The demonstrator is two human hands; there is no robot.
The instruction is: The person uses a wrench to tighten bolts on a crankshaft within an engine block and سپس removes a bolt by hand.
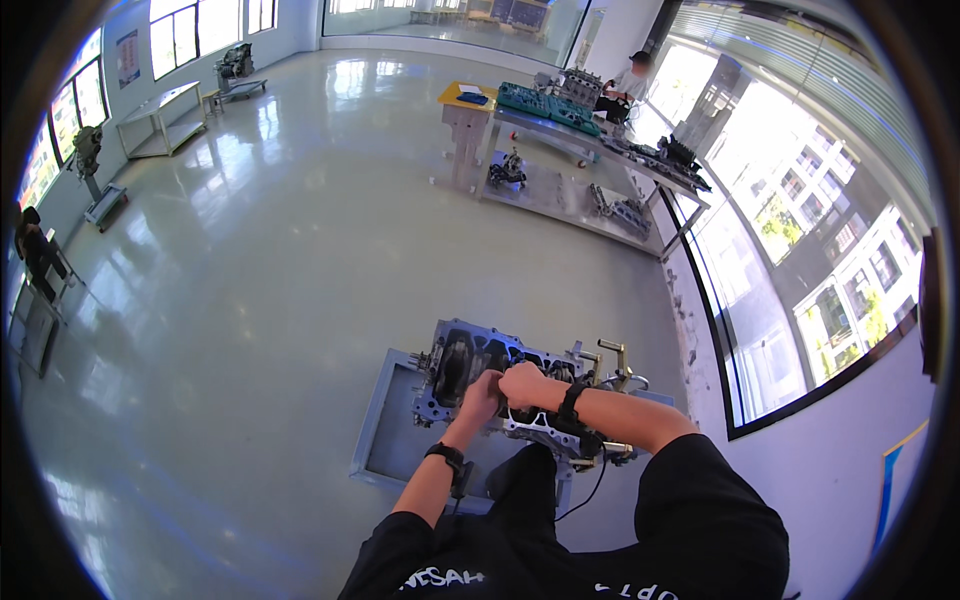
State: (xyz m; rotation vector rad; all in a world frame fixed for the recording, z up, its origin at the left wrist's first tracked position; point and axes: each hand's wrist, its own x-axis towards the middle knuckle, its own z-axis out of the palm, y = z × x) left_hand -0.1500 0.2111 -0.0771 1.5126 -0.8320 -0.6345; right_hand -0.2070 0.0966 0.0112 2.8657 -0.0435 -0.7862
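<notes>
An engine block (pixel 462 352) with its open side up and dark hollows inside is in front of me, at the lower middle of the view. Over its middle, my left hand (pixel 482 396) reaches down with its fingers drawn together. My right hand (pixel 522 386) is closed like a fist right beside it, the two nearly touching. What the fingers hold, if anything, is hidden by the hands and too small to make out. Both wrists wear black bands, and a black cable (pixel 598 485) hangs near the right forearm.
A grey metal frame (pixel 372 430) lies under the block; brass-coloured bars (pixel 614 352) stick out at its right. Farther off, a metal workbench (pixel 560 192) carries green trays (pixel 548 108) and engine parts, with a person (pixel 628 88) behind it. Windows line the right wall.
</notes>
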